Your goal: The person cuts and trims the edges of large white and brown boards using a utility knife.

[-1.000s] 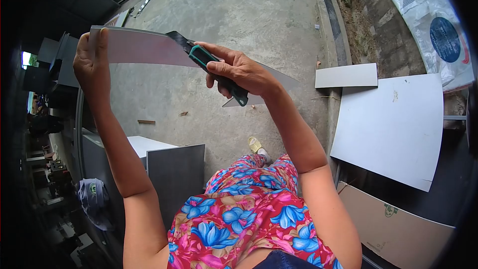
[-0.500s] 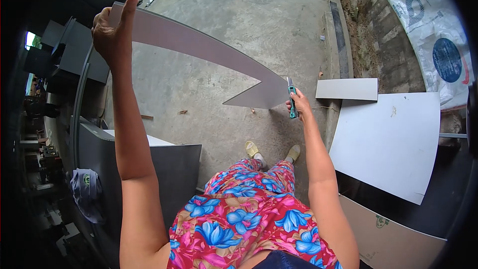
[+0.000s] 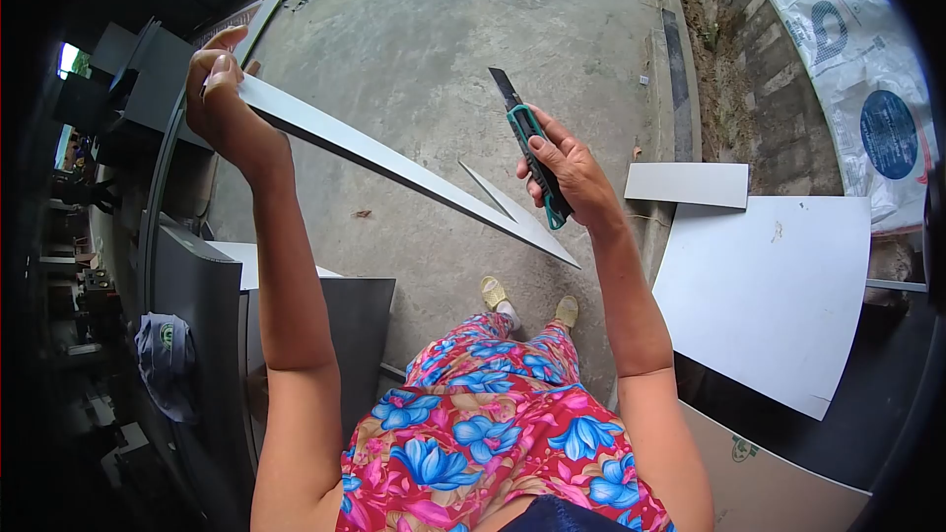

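Note:
My left hand (image 3: 235, 123) is raised at the upper left, closed on the top end of a long, thin panel strip (image 3: 379, 160). This strip is pale on its upper face with a dark edge and slants down to the right. At its lower end it forks into a pointed V, clear of the floor. In my right hand (image 3: 581, 182) is a box cutter (image 3: 534, 153) with a green and black handle. Its dark blade points up and to the left, apart from the strip.
On the right lie a large white sheet (image 3: 759, 296), a small pale offcut (image 3: 687, 183) and a brown board (image 3: 778, 473). Dark panels (image 3: 320, 335) stand at the left, with a grey cloth (image 3: 166, 360) beside them. Concrete floor (image 3: 473, 20) stretches ahead.
The strip has turned from broad face to nearly edge-on, and its forked end has dropped. My right hand has moved up and left with the box cutter, away from the strip.

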A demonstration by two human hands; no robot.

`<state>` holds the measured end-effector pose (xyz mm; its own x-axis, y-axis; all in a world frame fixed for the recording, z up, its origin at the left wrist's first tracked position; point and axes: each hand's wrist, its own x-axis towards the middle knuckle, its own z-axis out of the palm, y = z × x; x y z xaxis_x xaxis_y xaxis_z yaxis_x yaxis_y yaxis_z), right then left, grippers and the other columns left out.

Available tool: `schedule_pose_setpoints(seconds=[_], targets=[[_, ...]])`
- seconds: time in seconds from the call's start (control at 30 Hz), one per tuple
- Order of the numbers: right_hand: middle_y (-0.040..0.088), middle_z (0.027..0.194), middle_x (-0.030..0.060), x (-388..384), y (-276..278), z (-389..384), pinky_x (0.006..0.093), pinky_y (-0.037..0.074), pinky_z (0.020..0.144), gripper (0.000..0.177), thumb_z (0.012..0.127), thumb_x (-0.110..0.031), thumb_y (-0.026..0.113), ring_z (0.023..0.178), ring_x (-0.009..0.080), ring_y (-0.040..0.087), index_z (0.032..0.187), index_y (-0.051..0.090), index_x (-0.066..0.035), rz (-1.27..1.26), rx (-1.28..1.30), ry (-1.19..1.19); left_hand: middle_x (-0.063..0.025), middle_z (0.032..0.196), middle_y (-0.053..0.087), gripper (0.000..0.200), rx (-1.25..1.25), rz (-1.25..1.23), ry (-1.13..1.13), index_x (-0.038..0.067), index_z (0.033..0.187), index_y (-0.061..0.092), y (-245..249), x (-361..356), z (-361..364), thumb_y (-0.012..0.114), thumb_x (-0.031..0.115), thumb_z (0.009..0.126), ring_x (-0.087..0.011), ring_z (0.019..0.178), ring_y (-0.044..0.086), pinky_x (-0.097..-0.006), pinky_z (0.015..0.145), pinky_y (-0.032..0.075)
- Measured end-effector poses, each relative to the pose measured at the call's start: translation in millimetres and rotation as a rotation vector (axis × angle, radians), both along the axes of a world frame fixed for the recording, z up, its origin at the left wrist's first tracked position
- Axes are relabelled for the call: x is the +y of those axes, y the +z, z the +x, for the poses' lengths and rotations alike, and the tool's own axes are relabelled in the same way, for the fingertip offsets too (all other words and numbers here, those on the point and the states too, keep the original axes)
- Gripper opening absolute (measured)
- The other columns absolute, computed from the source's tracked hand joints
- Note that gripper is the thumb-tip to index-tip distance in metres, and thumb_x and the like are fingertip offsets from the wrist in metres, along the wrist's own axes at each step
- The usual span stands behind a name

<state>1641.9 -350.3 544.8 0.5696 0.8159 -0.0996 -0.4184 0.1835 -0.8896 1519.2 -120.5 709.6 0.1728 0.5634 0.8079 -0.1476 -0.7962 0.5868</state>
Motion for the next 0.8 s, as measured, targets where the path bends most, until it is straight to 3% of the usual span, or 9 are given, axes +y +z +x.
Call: schedule_pose_setpoints(seconds=[0.03,0.1,0.13,0.37,0.4,0.57,0.63,0.8], targets=[[0.059,0.072,0.0062,4.0,1.6,-7.0,0.0198,0.046,0.045,0.055,0.092,-0.025,0.053,0.052,0.0065,0.055,0.139,0.031,-0.006,0.019,0.043,0.062,-0.0175,0.094,0.062,0.021,0.018,0.063,-0.035,0.005,0.07,0.043,-2.1,4.1,-10.0,0.035,0.022,0.077,-0.0221,0.094,0.056,-0.0353,0.093,0.038],[0.059,0.074,0.0078,14.0,8.3,-24.3,0.0204,0.046,0.042,0.053,0.094,-0.023,0.05,0.049,0.0073,0.054,0.14,0.028,-0.008,0.057,0.133,0.186,-0.021,0.095,0.06,0.019,0.0,0.073,-0.188,0.006,0.068,0.039,-5.8,-4.1,-24.1,0.033,0.023,0.075,-0.0265,0.096,0.055,-0.0408,0.096,0.037],[0.059,0.074,0.0078,15.9,17.2,-33.5,0.0204,0.046,0.042,0.052,0.094,-0.023,0.049,0.049,0.0075,0.055,0.14,0.029,-0.009,0.082,0.155,0.262,-0.0233,0.096,0.059,0.02,0.016,0.075,-0.188,0.006,0.069,0.039,-5.5,-13.5,-29.6,0.032,0.025,0.073,-0.0294,0.099,0.054,-0.0451,0.097,0.036],[0.059,0.073,0.0087,14.6,38.7,-71.9,0.0209,0.046,0.042,0.052,0.095,-0.024,0.046,0.048,0.0091,0.055,0.142,0.026,-0.013,0.244,0.467,0.665,-0.0228,0.093,0.058,0.022,0.048,0.161,-0.148,0.007,0.069,0.038,-7.5,-52.5,-49.7,0.031,0.028,0.071,-0.0308,0.099,0.053,-0.0495,0.098,0.036],[0.059,0.072,0.0086,11.0,30.2,-73.8,0.021,0.046,0.042,0.052,0.095,-0.024,0.046,0.048,0.0092,0.054,0.142,0.026,-0.014,0.235,0.504,0.689,-0.0226,0.097,0.057,0.016,0.067,0.136,-0.147,0.009,0.071,0.035,-7.9,-57.5,-53.0,0.032,0.024,0.069,-0.0333,0.106,0.049,-0.0527,0.104,0.03],[0.058,0.072,0.0067,-19.6,-49.6,-68.8,0.0213,0.045,0.043,0.051,0.095,-0.025,0.045,0.049,0.0085,0.051,0.142,0.026,-0.015,0.055,0.673,0.697,-0.0216,0.099,0.058,0.015,0.067,0.101,-0.05,0.008,0.072,0.036,-9.4,-66.2,-63.9,0.031,0.022,0.069,-0.0357,0.107,0.05,-0.054,0.104,0.031],[0.058,0.072,0.0038,-34.1,-104.0,-61.4,0.0245,0.048,0.048,0.05,0.095,-0.024,0.047,0.053,0.0081,0.053,0.141,0.029,-0.021,-0.076,0.688,0.695,-0.0223,0.101,0.058,0.016,0.086,0.096,-0.034,0.008,0.073,0.037,-9.5,-68.6,-69.0,0.031,0.022,0.069,-0.0362,0.109,0.049,-0.054,0.104,0.031],[0.059,0.073,0.0045,-78.6,-230.8,-55.5,0.0248,0.049,0.045,0.04,0.093,-0.023,0.049,0.054,0.0092,0.054,0.132,0.041,-0.02,-0.522,0.633,0.531,-0.0244,0.107,0.057,0.018,0.122,0.088,-0.072,0.009,0.074,0.039,-9.7,-75.8,-73.8,0.03,0.024,0.07,-0.0376,0.113,0.048,-0.0515,0.104,0.031]])
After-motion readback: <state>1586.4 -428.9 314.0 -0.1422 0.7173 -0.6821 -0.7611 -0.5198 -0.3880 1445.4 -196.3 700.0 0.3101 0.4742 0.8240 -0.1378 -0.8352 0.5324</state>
